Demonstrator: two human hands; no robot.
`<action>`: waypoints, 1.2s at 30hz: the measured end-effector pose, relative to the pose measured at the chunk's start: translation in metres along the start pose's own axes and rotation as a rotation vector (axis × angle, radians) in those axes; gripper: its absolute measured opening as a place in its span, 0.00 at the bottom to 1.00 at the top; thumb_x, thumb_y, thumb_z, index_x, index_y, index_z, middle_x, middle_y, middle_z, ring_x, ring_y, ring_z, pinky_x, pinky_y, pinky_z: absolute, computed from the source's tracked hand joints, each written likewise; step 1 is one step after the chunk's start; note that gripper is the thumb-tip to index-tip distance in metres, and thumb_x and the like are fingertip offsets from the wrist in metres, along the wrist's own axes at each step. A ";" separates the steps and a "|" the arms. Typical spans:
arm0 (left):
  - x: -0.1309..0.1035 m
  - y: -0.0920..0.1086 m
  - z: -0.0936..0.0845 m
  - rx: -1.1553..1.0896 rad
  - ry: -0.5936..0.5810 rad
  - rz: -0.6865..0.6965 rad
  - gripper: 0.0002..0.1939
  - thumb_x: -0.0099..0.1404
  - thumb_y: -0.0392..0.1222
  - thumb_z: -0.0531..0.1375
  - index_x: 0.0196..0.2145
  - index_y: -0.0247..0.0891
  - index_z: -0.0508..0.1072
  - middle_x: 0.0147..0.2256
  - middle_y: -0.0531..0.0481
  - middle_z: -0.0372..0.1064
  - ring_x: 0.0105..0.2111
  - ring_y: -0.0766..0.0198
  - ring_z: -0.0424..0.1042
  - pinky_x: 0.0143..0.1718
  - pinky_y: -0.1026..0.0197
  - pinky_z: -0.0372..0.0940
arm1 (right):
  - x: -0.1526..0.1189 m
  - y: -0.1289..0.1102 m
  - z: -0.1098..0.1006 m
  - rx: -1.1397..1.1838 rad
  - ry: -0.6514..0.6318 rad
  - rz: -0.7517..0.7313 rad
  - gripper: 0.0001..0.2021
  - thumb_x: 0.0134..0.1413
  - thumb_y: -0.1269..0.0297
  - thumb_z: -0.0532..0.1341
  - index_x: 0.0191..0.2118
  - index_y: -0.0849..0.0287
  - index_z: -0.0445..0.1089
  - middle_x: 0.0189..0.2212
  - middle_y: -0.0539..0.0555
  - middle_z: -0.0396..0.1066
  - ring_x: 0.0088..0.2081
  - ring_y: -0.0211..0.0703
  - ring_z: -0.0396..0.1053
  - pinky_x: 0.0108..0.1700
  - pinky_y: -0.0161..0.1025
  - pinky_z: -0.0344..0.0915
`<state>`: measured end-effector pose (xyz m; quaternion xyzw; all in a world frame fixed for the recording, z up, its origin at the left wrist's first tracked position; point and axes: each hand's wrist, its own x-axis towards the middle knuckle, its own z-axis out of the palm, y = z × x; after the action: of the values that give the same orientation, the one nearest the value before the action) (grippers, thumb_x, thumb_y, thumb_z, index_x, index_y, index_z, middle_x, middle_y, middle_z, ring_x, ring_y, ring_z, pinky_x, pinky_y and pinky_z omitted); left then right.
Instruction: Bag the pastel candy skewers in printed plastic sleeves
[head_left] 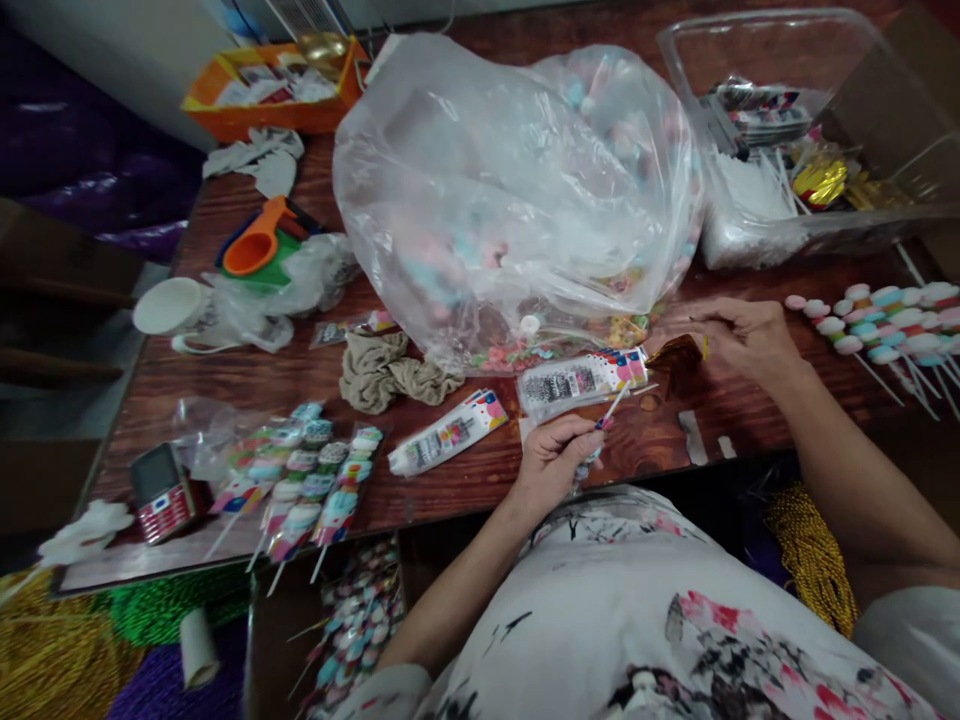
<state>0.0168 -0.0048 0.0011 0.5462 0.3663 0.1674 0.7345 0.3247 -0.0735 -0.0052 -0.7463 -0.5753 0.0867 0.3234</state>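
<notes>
My left hand (555,455), near the table's front edge, is closed round the lower end of a wrapped candy skewer, whose white stick (616,400) points up to the right. To the right, my right hand (742,335) has its fingers pinched beside a strip of brown-gold foil ties (679,362); what is between the fingertips is too small to make out. Between the hands lies a stack of printed clear bags (577,382), with another stack of bags (450,432) to its left. Wrapped marshmallow skewers (349,485) lie at the front left.
Behind my hands bulges a large clear bag of marshmallows (517,190). A clear plastic bin (757,235) stands back right, with unwrapped skewers (892,322) in front. At left are a phone (161,492), a white lid (171,305), an orange scoop (251,250) and a beige cloth (382,372).
</notes>
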 end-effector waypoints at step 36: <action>-0.001 -0.011 0.008 -0.066 0.067 -0.098 0.18 0.53 0.54 0.68 0.28 0.34 0.77 0.19 0.53 0.70 0.17 0.74 0.61 0.18 0.70 0.53 | -0.051 0.033 0.003 -0.496 -0.104 -0.140 0.13 0.60 0.69 0.54 0.35 0.56 0.77 0.38 0.57 0.72 0.40 0.47 0.62 0.43 0.44 0.61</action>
<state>0.0195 -0.0147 -0.0078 0.4972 0.4112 0.1614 0.7467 0.3329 -0.1236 -0.0394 -0.7558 -0.6449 -0.0411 0.1057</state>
